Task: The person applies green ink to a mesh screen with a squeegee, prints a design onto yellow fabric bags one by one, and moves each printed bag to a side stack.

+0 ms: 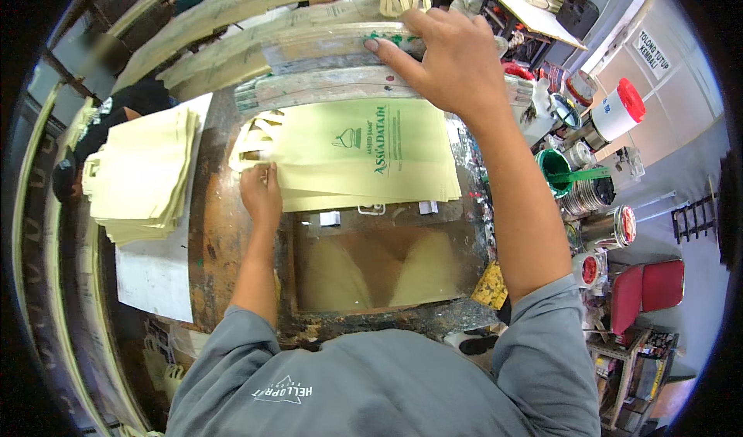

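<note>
A pale yellow tote bag (313, 154) with a green print lies flat on a small stack on the worktable, its loop handles toward the left. My left hand (261, 195) is closed at the handle end, fingers pinching the bag's near left corner. Beyond the bag a screen-printing frame (317, 50), smeared with green and white, is tilted up. My right hand (457, 65) reaches over the bag and grips the frame's upper edge, thumb on the near side. The underside of that grip is hidden. In front of the bag a glassy brown panel (379, 263) is set in the table.
A pile of yellow bags (143, 174) sits on a white board (155, 274) at the left, beside a person in dark clothing (131, 104). Paint cans and a green ink pot (553, 170) crowd the right edge. A red chair (646, 294) stands farther right. Long racks run behind.
</note>
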### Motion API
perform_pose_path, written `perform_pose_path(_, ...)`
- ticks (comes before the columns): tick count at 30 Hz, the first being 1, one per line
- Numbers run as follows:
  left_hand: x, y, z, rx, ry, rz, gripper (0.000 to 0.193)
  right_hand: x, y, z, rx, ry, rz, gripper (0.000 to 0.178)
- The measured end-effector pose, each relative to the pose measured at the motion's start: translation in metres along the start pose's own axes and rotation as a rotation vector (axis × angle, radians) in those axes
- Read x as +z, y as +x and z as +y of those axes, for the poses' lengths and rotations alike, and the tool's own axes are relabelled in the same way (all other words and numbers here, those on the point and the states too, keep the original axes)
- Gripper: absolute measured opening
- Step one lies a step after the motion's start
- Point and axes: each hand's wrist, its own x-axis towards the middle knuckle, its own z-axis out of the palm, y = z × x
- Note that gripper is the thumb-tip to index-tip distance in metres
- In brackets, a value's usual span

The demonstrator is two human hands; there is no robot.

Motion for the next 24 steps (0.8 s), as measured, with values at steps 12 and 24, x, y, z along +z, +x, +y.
perform_pose_path(12,-0.273,0.198,-0.103,-0.152,-0.228,-0.268,0.023,0.003,0.019,0.001,-0.007,0.036,-0.017,0.056)
perform_pose_path(24,-0.216,0.126,-0.072,0.236,0.336,-0.007,0.063,-0.015,0.049,0.011,0.136,0.078,-0.375,0.072)
